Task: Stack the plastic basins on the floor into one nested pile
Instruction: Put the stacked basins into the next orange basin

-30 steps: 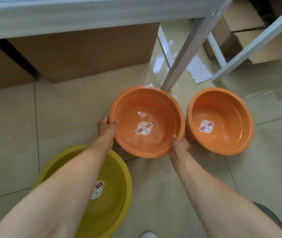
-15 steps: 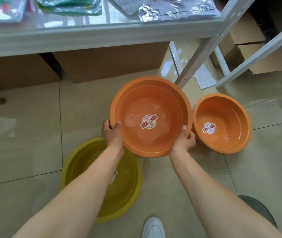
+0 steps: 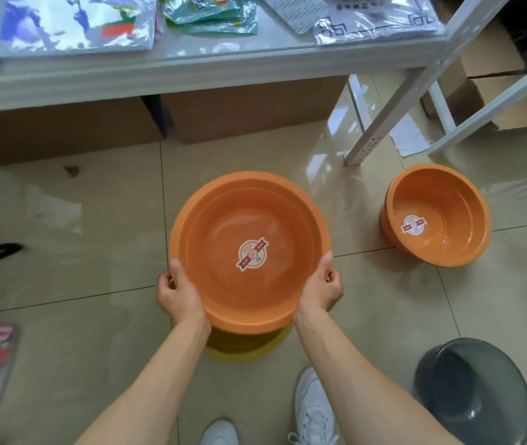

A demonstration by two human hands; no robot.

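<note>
I hold a large orange basin [image 3: 223,293] with a round sticker inside, raised above the floor in the middle of the view. My left hand [image 3: 177,295] grips its left rim and my right hand [image 3: 320,289] grips its right rim. Directly beneath it lies the yellow basin [image 3: 242,346], almost wholly hidden, with only a sliver of its near edge showing. A smaller orange basin [image 3: 448,252] with the same sticker stands on the floor to the right, apart from the others.
A dark grey basin or bucket [image 3: 474,393] sits at the lower right by my white shoes [image 3: 315,409]. White shelf legs [image 3: 393,101] stand behind the small basin. Cardboard boxes [image 3: 249,114] sit under a shelf [image 3: 191,69] holding plastic-wrapped goods.
I have lifted the large orange basin off the floor and carried it left and towards me, over the yellow basin. The view has risen and pulled back.
</note>
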